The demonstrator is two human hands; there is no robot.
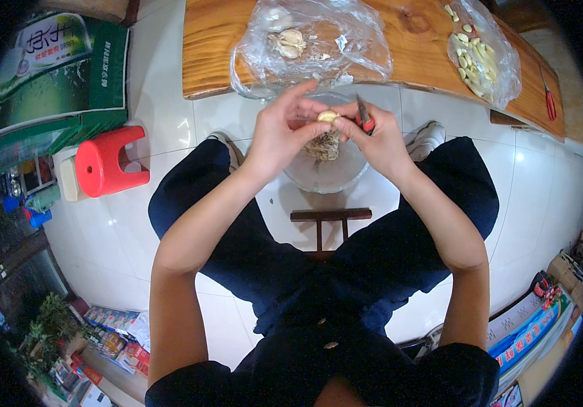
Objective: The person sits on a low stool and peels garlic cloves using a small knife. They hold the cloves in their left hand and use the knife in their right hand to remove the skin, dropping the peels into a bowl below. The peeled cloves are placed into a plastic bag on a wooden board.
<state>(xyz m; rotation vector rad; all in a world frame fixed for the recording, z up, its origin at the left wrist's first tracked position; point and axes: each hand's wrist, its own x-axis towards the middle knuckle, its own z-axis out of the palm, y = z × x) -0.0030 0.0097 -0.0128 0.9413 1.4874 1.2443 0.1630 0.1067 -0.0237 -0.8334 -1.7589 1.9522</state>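
Between the fingertips of my left hand and my right hand is a pale garlic clove. A small knife with a red handle is also tucked in my right hand, its blade pointing away from me. Both hands are above a translucent plastic-lined bin, where dry garlic skins are heaped. Beyond them, garlic bulbs and bits of skin lie on a clear plastic bag. Farther right, another clear bag holds many peeled garlic cloves.
Both bags rest on a wooden table, near whose right end lies a red-handled tool, perhaps scissors. A red plastic stool stands on the tiled floor at left, by a green cabinet. Near my knees is a dark wooden bar.
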